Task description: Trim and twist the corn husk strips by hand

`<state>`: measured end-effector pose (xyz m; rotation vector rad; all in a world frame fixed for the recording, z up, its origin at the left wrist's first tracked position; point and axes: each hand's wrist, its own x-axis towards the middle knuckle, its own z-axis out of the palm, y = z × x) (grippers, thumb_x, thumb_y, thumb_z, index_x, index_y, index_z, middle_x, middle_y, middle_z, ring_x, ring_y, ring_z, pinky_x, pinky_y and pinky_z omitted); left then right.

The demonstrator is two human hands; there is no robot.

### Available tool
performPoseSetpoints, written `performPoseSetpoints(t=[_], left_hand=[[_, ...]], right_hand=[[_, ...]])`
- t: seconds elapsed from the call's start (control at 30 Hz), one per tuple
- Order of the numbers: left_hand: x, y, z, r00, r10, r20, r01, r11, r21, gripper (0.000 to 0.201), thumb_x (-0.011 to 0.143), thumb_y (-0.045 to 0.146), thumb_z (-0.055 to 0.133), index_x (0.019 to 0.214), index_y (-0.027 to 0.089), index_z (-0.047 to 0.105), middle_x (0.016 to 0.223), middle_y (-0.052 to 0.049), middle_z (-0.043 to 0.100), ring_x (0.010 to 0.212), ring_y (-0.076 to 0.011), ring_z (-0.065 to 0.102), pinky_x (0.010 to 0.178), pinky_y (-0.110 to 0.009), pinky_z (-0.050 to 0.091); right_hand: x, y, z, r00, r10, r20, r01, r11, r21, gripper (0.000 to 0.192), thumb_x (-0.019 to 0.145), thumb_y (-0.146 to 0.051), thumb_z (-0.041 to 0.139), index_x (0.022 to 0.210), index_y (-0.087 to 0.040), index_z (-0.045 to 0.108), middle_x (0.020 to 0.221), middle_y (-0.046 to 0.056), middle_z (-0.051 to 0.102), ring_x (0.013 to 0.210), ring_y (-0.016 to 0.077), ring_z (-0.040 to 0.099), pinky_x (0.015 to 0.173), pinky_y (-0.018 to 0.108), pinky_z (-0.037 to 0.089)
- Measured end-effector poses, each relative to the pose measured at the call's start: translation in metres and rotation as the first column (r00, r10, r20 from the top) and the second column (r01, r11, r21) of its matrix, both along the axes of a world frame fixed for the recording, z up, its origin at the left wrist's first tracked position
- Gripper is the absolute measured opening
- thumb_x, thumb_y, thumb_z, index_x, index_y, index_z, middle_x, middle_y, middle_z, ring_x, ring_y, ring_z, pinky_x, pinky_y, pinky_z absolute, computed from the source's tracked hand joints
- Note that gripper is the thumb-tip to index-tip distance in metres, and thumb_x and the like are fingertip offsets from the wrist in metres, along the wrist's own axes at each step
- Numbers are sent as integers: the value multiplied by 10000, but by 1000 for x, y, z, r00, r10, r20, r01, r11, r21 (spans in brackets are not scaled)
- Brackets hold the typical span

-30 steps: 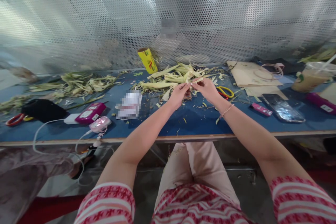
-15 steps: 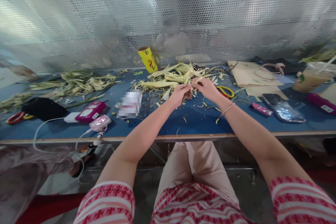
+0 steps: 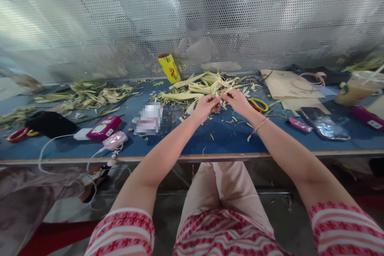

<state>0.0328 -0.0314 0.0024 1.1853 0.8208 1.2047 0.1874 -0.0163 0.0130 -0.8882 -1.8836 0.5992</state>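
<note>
Right now both hands meet a little above the middle of the frame: the left hand (image 3: 206, 106) and the right hand (image 3: 238, 102) each have their grip pinched shut on the same pale husk strip (image 3: 224, 91), fingertips close together — the left just below and left of it, the right just right of it. The strip is held just above the blue table (image 3: 186, 144), at the near edge of the husk pile (image 3: 199, 86) that lies beyond the hands. Its long axis runs slantwise, lower left to upper right in the frame, with the free tip pointing up and right toward the perforated metal screen (image 3: 192, 20). Judging from the two opposed pinches, the step in hand looks like splitting or peeling the strip along its length; the next move would call for the hands to draw apart along that slant while each pinch holds firm — too loose and the strip slips. Around them: yellow-handled scissors (image 3: 258, 105) just right of the right hand, a phone (image 3: 324, 124) further right, a yellow roll (image 3: 169, 69) standing tilted up behind the pile, and a pink device (image 3: 103, 128) with a white cable at the left.
</note>
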Motion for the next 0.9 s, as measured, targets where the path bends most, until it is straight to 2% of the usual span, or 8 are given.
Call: performPoseSetpoints(t=[0.2, 0.43, 0.67, 0.77, 0.9], left_hand=[[-1, 0, 0, 999, -22, 37, 24, 999, -38, 269, 729, 283, 763, 732, 114, 554, 561, 49, 576, 521, -24, 554, 573, -162, 469], [-1, -2, 3, 998, -43, 47, 44, 999, -10, 216, 734, 210, 753, 749, 110, 562, 590, 40, 587, 526, -29, 550, 532, -164, 428], [-2, -1, 3, 998, -48, 36, 49, 999, -18, 203, 746, 199, 742, 720, 107, 563, 565, 39, 575, 512, -29, 537, 547, -173, 436], [-4, -2, 5, 995, -101, 11, 101, 995, -18, 187, 760, 198, 729, 715, 100, 576, 548, 36, 565, 510, -35, 538, 560, -185, 440], [-9, -6, 9, 969, -233, -87, 229, 972, -59, 213, 767, 226, 725, 693, 100, 570, 542, 25, 571, 501, -45, 544, 560, -200, 433]], right_hand=[[0, 0, -1, 1000, -17, 18, 17, 1000, 21, 85, 811, -253, 552, 786, -177, 580, 713, -1, 565, 675, 144, 518, 692, 290, 435], [-1, 2, -3, 1000, -1, 10, 1, 1000, 21, 77, 812, -247, 545, 788, -180, 575, 740, 11, 584, 713, 157, 538, 721, 298, 432], [5, 9, -5, 999, 35, 27, -36, 999, 39, 211, 819, -387, 590, 784, -180, 608, 737, 11, 582, 725, 160, 539, 717, 309, 437], [11, 12, -3, 994, 106, 0, -105, 991, 80, 220, 801, -406, 626, 775, -188, 630, 805, 24, 599, 761, 161, 548, 734, 322, 453], [22, 12, 3, 968, 251, 27, -253, 962, 101, 180, 771, -381, 674, 734, -205, 671, 831, 29, 601, 766, 155, 552, 747, 335, 472]])
